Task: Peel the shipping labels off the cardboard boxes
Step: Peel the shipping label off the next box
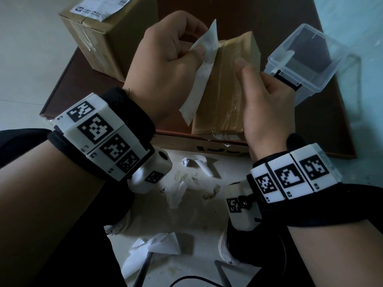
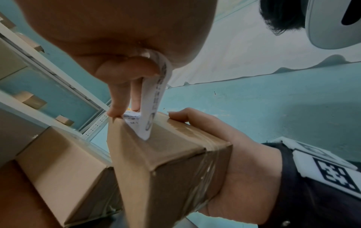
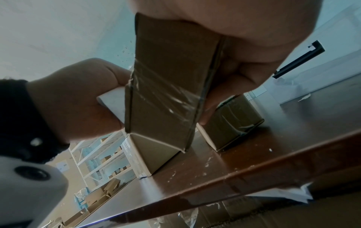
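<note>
One corner left: left hand (image 1: 163,65) grip pinches label (image 1: 204,73), right hand (image 1: 267,104) clamps box (image 1: 226,94). Fast pull risks tearing the paper.

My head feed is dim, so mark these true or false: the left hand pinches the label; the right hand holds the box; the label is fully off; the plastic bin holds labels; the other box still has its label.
1. Left hand pinches the label: true.
2. Right hand holds the box: true.
3. Label fully off: false, one end still sticks to the box.
4. Plastic bin holds labels: false, it looks empty.
5. Other box keeps its label: true.
</note>
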Tool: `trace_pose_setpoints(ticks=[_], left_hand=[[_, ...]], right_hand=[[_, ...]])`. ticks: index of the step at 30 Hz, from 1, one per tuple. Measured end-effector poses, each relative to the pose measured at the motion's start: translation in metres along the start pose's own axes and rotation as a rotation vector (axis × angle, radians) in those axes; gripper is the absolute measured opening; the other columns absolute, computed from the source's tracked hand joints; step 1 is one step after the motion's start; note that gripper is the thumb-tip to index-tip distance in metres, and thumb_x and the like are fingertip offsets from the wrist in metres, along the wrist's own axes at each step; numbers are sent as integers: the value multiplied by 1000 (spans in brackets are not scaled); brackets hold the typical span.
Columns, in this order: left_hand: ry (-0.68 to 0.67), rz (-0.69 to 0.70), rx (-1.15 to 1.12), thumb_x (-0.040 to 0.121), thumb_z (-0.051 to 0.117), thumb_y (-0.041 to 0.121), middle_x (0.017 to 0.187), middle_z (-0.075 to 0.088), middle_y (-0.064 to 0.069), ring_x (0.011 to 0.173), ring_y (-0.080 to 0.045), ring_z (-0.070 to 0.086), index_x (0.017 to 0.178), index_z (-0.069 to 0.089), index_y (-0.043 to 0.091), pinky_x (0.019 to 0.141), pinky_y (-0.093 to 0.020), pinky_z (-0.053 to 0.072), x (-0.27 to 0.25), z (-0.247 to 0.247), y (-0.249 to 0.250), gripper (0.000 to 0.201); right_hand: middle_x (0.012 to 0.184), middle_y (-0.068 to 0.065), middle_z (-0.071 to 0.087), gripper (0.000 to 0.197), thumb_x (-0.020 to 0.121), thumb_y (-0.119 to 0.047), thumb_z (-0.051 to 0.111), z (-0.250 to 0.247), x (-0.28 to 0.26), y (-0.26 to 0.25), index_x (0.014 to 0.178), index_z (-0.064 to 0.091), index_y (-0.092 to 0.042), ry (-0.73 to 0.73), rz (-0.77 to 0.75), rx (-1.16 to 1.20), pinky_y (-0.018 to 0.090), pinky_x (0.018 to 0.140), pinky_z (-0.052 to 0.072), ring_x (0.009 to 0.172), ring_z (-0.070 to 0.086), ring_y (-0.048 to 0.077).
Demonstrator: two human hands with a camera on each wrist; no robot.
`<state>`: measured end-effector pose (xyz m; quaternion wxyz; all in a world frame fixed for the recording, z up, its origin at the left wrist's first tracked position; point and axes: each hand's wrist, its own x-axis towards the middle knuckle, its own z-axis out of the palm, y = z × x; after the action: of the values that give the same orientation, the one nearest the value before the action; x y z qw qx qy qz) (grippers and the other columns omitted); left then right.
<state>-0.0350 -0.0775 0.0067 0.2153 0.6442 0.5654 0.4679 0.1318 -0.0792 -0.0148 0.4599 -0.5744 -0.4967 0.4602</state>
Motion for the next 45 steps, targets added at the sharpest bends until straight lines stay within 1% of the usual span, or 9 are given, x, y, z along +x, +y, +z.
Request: trace_pose_setpoints(ticks=[4, 8, 12, 17, 22, 32, 38, 43, 45], left_hand=[[3, -4, -12, 99, 56, 12, 94, 73, -5, 82, -18, 72, 114, 63, 11, 71, -38, 58, 1, 1, -2, 16], [4, 1, -30, 100, 56, 11, 94, 69, 7, 83, -4, 71, 113, 62, 11, 71, -21, 58, 3, 0, -2, 15], [9, 13, -32, 99, 56, 11, 96, 72, -4, 83, -15, 72, 113, 63, 10, 70, -31, 59, 3, 1, -4, 16], [12, 13, -54, 98, 56, 10, 96, 70, -1, 83, -9, 71, 112, 64, 8, 68, -18, 53, 3, 1, -4, 16], [16, 10, -22, 98, 56, 12, 94, 71, -5, 81, -22, 70, 112, 64, 9, 68, -30, 58, 3, 0, -4, 16], [-5, -8, -40, 98, 56, 11, 84, 70, -4, 74, -32, 69, 112, 63, 10, 62, -37, 57, 1, -1, -1, 15], [-4, -17, -68, 98, 56, 12, 90, 74, -18, 78, -41, 70, 112, 63, 12, 66, -55, 55, 1, -1, -2, 15], [-3, -39, -79, 98, 56, 10, 94, 73, -6, 82, -27, 73, 112, 63, 12, 72, -45, 58, 1, -1, -1, 15], [-1, -42, -104, 98, 57, 9, 90, 73, -12, 81, -37, 71, 110, 63, 13, 69, -51, 56, 1, -1, -1, 14]], right_hand=[[85, 4, 75, 36, 105, -43, 66, -1, 0, 0, 98, 74, -9, 3, 3, -1, 21, 61, 53, 74, 71, 13], [79, 2, 73, 34, 106, -43, 66, -1, 0, -1, 90, 72, -13, -7, 7, -14, 21, 59, 53, 69, 69, 11], [71, -3, 66, 34, 105, -42, 66, -1, -1, -2, 82, 68, -18, -15, 5, -12, 19, 56, 49, 63, 62, 7], [74, 2, 69, 34, 105, -42, 66, 0, 0, -1, 85, 70, -16, -15, 0, -10, 24, 59, 51, 66, 64, 10], [92, 13, 78, 36, 105, -42, 66, -1, 0, -1, 99, 76, -7, -9, 5, 3, 24, 64, 56, 82, 74, 25], [89, 14, 76, 37, 105, -42, 66, -2, 1, 0, 98, 75, -7, -10, 5, -11, 23, 61, 54, 77, 72, 23], [98, 12, 79, 34, 105, -42, 66, -2, 1, 1, 105, 77, -10, -14, 6, -3, 47, 81, 64, 93, 77, 28], [99, 12, 79, 36, 105, -43, 66, -2, 2, 3, 106, 77, -9, -15, -1, -8, 51, 84, 64, 94, 77, 29], [98, 11, 80, 36, 105, -43, 65, -2, 2, 3, 106, 78, -10, -13, -3, -13, 47, 82, 64, 93, 77, 28]])
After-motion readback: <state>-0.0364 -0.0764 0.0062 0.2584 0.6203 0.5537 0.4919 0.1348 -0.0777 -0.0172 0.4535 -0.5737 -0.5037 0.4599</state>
